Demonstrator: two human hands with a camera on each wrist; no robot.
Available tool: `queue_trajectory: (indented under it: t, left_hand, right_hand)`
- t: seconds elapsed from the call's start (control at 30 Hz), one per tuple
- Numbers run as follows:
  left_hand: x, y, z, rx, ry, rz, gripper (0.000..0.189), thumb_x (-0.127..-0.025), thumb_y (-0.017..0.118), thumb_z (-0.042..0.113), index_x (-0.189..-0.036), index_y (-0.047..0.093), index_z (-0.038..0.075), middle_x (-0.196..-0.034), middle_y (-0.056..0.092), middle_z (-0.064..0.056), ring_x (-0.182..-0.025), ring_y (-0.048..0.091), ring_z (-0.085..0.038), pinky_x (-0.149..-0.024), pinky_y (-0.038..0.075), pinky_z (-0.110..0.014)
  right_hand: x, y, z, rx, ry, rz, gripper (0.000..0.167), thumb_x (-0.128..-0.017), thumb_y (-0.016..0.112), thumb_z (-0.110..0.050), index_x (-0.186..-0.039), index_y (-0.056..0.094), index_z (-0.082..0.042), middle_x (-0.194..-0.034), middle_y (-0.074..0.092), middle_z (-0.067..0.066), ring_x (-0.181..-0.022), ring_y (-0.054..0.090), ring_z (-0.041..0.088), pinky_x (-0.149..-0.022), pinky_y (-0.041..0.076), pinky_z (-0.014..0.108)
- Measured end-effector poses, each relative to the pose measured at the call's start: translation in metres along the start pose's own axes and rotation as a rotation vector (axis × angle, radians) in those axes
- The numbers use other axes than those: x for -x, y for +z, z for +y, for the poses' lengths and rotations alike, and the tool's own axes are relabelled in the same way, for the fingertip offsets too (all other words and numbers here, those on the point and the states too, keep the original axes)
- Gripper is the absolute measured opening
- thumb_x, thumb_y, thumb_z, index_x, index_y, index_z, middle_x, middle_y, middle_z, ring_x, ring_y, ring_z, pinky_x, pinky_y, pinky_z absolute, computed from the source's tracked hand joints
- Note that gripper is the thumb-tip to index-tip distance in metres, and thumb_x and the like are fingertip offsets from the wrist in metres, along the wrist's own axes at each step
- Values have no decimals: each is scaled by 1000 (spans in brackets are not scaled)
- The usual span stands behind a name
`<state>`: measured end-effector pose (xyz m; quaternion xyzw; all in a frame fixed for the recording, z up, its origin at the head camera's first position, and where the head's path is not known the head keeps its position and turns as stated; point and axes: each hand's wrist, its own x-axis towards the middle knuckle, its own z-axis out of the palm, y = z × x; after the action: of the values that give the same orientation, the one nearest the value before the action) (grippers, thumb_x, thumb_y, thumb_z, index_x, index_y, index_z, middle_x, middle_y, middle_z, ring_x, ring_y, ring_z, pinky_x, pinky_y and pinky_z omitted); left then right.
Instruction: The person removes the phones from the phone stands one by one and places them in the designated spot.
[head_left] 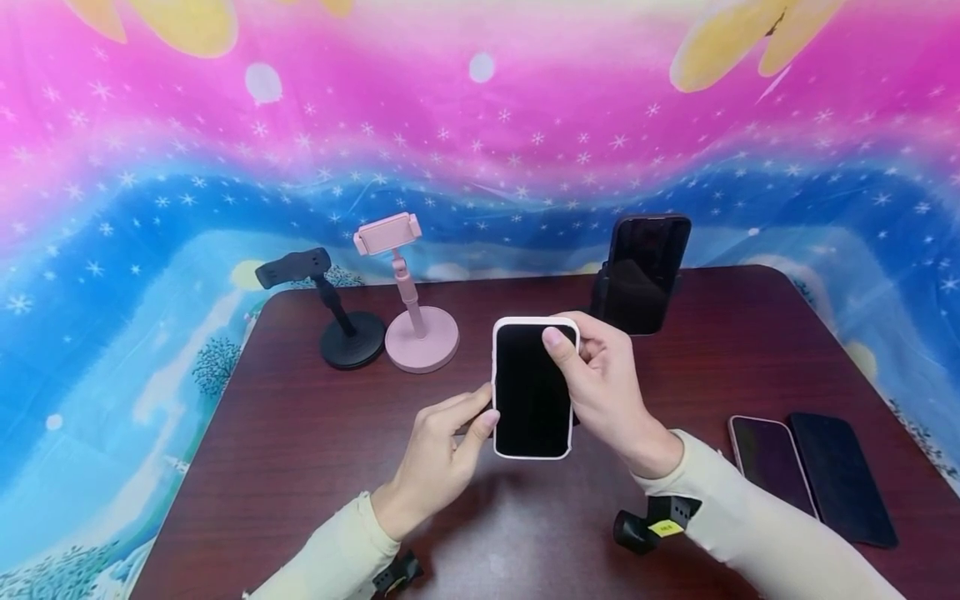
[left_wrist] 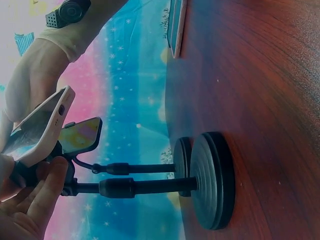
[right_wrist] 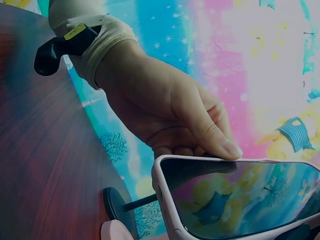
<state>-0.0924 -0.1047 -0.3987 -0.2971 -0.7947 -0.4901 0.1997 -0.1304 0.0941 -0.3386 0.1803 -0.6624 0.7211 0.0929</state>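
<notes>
A smartphone (head_left: 532, 392) in a pale case, screen dark, is between both hands in the head view. My right hand (head_left: 611, 392) grips its upper right side, thumb on the screen. At its left edge, my left hand (head_left: 435, 458) pinches the dark clamp (left_wrist: 25, 172) of a black phone stand, thumb touching the phone's side. That stand's round base (left_wrist: 212, 182) rests on the table in the left wrist view; the phone hides it from the head view. Across the right wrist view, the left thumb lies along the phone's edge (right_wrist: 170, 210).
Another black stand (head_left: 348, 337) and a pink stand (head_left: 422, 337) are at the back left of the brown table (head_left: 300, 467). A black phone (head_left: 645, 275) sits upright in a stand at the back right. Two phones lie flat at right, one pale-edged (head_left: 772, 458), one black (head_left: 843, 479).
</notes>
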Motion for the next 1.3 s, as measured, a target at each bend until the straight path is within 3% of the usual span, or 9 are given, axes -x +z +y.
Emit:
queue_trajectory:
  t: [0.43, 0.8, 1.3]
  left_hand:
    - [-2, -2, 1, 6, -38, -26, 32, -95, 64, 0, -125, 66, -9, -116, 74, -19, -94, 75, -18, -78, 61, -17]
    - [1, 0, -3, -74, 71, 4, 31, -95, 66, 2, -124, 66, -10, -104, 76, -15, -86, 74, -15, -76, 60, -15]
    - [-2, -2, -2, -65, 72, -23, 34, -94, 67, 0, -127, 66, -7, -102, 76, -11, -83, 73, -11, -77, 60, -15]
  right_hand:
    - [1, -2, 0, -20, -15, 9, 29, -99, 57, 4, -98, 72, -22, -77, 76, -9, -65, 73, 8, -58, 62, 26]
    - [-4, -1, -2, -16, -46, -18, 18, -99, 59, 1, -98, 72, -12, -78, 77, -7, -66, 74, 9, -59, 63, 27]
    - [-8, -2, -5, -1, -45, -11, 13, -98, 59, 2, -99, 71, -4, -79, 77, -6, -67, 74, 11, -61, 63, 27]
